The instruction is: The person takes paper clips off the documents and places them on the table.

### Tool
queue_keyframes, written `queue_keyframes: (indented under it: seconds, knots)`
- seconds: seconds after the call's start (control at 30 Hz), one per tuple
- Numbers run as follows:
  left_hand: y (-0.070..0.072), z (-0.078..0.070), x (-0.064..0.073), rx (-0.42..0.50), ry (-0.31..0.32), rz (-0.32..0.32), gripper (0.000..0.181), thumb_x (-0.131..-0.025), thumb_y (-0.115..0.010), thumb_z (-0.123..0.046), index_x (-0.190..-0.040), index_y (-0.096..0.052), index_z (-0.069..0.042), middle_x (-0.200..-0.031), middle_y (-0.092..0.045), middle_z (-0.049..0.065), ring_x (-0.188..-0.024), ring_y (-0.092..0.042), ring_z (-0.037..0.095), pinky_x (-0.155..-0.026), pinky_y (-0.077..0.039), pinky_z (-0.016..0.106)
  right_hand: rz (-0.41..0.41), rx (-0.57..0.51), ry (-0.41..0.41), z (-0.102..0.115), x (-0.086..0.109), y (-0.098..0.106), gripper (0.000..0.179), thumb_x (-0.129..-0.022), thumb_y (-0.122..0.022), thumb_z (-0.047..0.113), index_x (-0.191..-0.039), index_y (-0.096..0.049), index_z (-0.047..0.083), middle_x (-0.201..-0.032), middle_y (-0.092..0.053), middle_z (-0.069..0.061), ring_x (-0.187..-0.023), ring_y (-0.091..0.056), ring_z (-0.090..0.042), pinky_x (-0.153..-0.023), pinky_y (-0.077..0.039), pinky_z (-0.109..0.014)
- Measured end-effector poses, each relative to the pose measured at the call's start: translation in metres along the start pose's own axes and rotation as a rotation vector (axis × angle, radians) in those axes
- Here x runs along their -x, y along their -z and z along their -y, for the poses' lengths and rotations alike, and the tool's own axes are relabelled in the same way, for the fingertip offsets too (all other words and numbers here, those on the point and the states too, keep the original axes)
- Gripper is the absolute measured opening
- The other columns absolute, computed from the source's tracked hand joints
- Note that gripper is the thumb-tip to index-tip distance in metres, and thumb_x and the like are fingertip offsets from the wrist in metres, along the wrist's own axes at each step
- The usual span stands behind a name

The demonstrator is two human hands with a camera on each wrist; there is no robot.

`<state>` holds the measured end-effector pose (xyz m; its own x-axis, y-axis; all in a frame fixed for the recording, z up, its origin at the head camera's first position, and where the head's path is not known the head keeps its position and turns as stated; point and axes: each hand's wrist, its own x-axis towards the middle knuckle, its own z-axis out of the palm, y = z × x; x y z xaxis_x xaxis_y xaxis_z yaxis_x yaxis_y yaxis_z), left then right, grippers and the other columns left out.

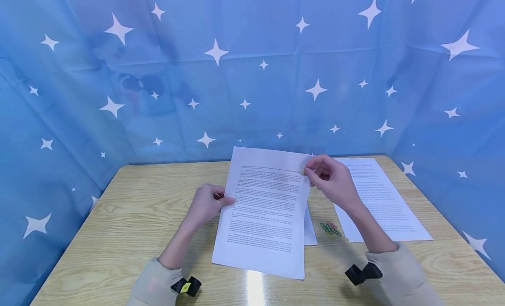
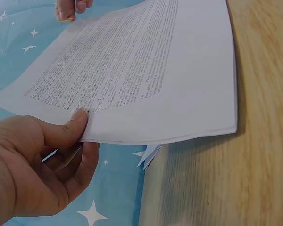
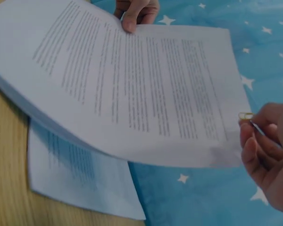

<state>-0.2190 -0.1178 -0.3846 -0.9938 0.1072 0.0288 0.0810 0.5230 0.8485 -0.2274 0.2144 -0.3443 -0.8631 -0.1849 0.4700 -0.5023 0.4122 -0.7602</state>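
Several printed sheets of paper (image 1: 262, 218) are held up together above the table, tilted toward the head camera. My left hand (image 1: 208, 203) pinches their left edge, thumb on the printed face and fingers behind, as the left wrist view shows. At the upper right edge of the sheets, my right hand (image 1: 333, 179) pinches a small yellow paper clip (image 3: 245, 116) between thumb and fingertips. The clip is right at the paper's edge; whether it has slid over the sheets I cannot tell.
Green, pink and yellow paper clips (image 1: 330, 228) lie in a small pile on the wooden table (image 1: 150, 201). To their right is a printed paper stack (image 1: 382, 205). Another sheet (image 1: 310, 231) shows partly behind the held papers. A blue star-patterned cloth (image 1: 252, 78) hangs behind.
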Motion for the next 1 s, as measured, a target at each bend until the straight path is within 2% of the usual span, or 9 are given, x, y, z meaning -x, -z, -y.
queue_keyframes:
  seconds: [0.2,0.43,0.57,0.83,1.0]
  knots:
    - [0.0,0.0,0.0,0.005,0.012,0.004,0.008,-0.086,-0.079,-0.003,-0.094,-0.08,-0.003,-0.072,-0.067,0.004,-0.066,-0.056,0.021,-0.058,-0.045,0.029,0.021,0.059,-0.019,-0.009,0.01,0.01,0.007,-0.096,-0.068,0.006,-0.102,-0.065,0.004,-0.075,-0.064,-0.014,-0.057,-0.055,-0.018,-0.052,-0.045,-0.026]
    - [0.001,0.001,-0.001,0.003,0.007,-0.002,0.01,-0.085,-0.08,-0.004,-0.095,-0.08,-0.003,-0.072,-0.066,0.004,-0.067,-0.055,0.02,-0.058,-0.043,0.029,0.078,0.181,-0.025,-0.023,0.023,0.018,0.009,-0.095,-0.067,0.004,-0.103,-0.066,0.007,-0.083,-0.065,-0.004,-0.066,-0.059,-0.014,-0.057,-0.048,-0.024]
    - [0.002,0.002,-0.001,0.007,0.0,-0.001,0.009,-0.085,-0.08,-0.004,-0.094,-0.08,-0.003,-0.072,-0.067,0.004,-0.067,-0.055,0.02,-0.058,-0.043,0.028,0.119,0.232,-0.015,-0.029,0.032,0.022,0.01,-0.095,-0.067,0.004,-0.101,-0.066,0.011,-0.081,-0.065,0.001,-0.066,-0.06,-0.012,-0.058,-0.049,-0.024]
    - [0.003,0.002,0.0,0.015,-0.01,-0.002,0.008,-0.086,-0.079,-0.004,-0.094,-0.08,-0.003,-0.073,-0.068,0.004,-0.068,-0.057,0.022,-0.058,-0.042,0.028,0.189,0.294,-0.016,-0.04,0.052,0.033,0.01,-0.093,-0.07,0.003,-0.098,-0.069,0.012,-0.08,-0.066,0.006,-0.065,-0.058,-0.008,-0.057,-0.048,-0.024]
    - [0.003,0.001,0.001,0.013,-0.01,-0.003,0.009,-0.086,-0.079,-0.003,-0.095,-0.08,-0.002,-0.073,-0.068,0.004,-0.067,-0.056,0.02,-0.057,-0.041,0.028,0.25,0.308,-0.021,-0.048,0.063,0.039,0.007,-0.093,-0.071,0.004,-0.095,-0.069,0.011,-0.077,-0.065,0.002,-0.064,-0.057,-0.006,-0.056,-0.047,-0.024]
